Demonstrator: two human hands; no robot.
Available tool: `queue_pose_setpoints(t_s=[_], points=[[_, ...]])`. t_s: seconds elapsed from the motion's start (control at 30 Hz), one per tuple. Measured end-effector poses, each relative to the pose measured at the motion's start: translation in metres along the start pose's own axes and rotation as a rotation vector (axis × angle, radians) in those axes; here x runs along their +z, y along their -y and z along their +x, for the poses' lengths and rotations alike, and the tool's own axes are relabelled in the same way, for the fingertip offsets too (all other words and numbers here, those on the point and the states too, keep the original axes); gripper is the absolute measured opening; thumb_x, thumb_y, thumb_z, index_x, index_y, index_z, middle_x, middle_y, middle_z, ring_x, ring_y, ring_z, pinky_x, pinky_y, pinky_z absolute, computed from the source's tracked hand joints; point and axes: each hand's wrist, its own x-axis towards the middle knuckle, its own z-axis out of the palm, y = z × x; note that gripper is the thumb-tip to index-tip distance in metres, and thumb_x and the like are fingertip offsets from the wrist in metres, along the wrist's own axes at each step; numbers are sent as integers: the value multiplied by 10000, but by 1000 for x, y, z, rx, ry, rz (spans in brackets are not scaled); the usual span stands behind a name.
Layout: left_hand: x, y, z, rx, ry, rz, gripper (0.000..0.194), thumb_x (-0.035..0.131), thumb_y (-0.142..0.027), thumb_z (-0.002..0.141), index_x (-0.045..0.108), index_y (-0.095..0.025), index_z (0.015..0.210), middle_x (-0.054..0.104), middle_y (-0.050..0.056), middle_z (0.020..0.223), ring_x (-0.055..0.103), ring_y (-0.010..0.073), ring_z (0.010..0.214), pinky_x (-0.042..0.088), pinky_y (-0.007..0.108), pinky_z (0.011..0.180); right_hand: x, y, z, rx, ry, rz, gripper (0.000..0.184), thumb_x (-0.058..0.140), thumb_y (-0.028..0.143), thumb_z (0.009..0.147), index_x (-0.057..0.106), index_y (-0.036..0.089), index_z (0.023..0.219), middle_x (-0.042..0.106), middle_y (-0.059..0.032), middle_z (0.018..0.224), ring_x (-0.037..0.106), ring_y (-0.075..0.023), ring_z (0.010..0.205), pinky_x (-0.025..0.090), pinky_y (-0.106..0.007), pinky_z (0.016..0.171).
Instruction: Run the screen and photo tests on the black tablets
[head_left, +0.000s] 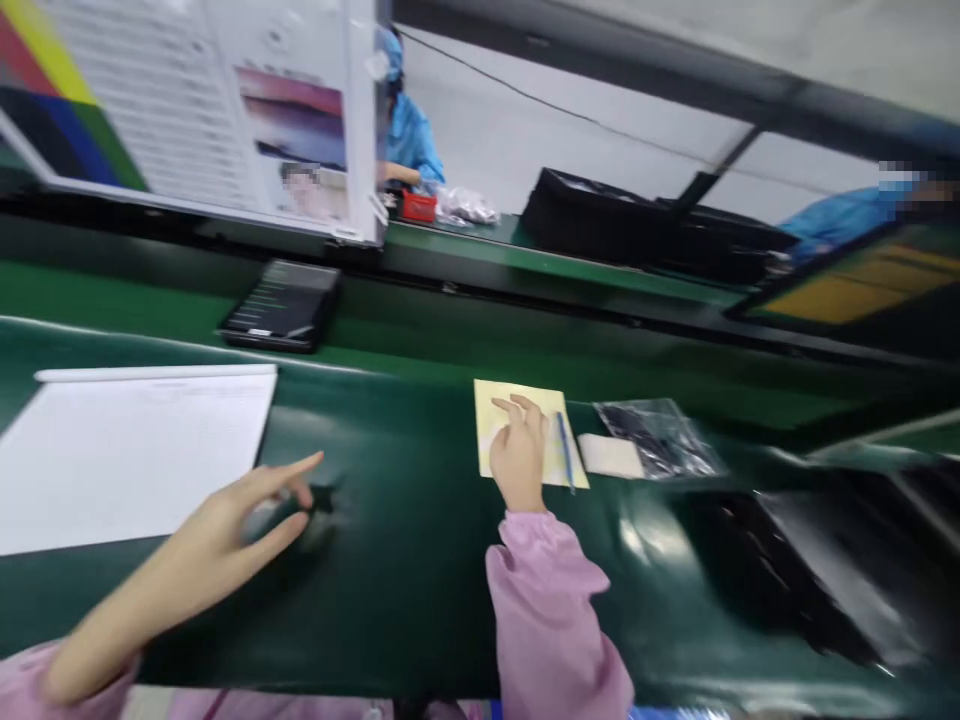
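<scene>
My left hand (232, 528) is over the green tabletop (405, 580), beside the right edge of a white paper pad (135, 450). Its fingers are apart and it holds nothing. Below its fingertips a small dark patch shows on the table, too blurred to name. My right hand (521, 450) is over a pale yellow sheet (491, 395), fingers spread and a little bent, with nothing in them. Whether it touches the sheet I cannot tell. A blue pen (564, 450) lies on the sheet, just right of that hand.
Right of the sheet lie a white block (611, 456) and a clear bag with dark contents (660, 435). Black plastic-wrapped items (825, 560) fill the right side. A black tablet-like device (281, 305) is at the back left. People in blue work beyond the partition.
</scene>
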Motion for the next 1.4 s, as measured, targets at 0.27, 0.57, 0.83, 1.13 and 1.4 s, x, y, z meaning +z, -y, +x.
queue_pose_setpoints(t_s=[0.27,0.57,0.83,1.13,1.4], points=[[23,56,5,69,-347,410,687,394,-318,1051,73,-248,1654,341,102,1662,329,308,1536,362,532,1218,22,30,-4,-164,97,144,284,435,199,959,658,213,1135,567,-135,1287,504,-327,1231,487,-553,1026],[-7,110,-6,5,-305,490,709,389,-399,1050,51,-254,1656,305,107,1678,354,315,1523,360,527,1224,34,32,-8,-174,135,119,229,454,258,973,658,256,1076,586,-107,1275,546,-318,1196,528,-537,969],[-51,127,-6,-62,-229,167,505,344,-422,1075,339,-277,1559,421,82,1609,406,256,1481,359,487,1234,36,36,-9,-195,141,160,227,452,296,981,665,273,1058,602,-98,1254,563,-321,1174,537,-511,913],[-148,141,121,-56,5,346,713,685,-559,821,529,-164,1394,567,159,1446,489,359,1366,345,480,1175,41,38,-10,-214,154,226,221,473,293,968,680,278,1044,627,-97,1214,595,-313,1145,534,-523,945],[-156,112,176,-114,372,460,526,845,-474,532,682,-211,956,720,66,1032,643,301,960,431,406,957,37,33,-11,-169,83,243,217,482,253,952,693,298,980,661,-78,1188,645,-306,1112,580,-529,905]])
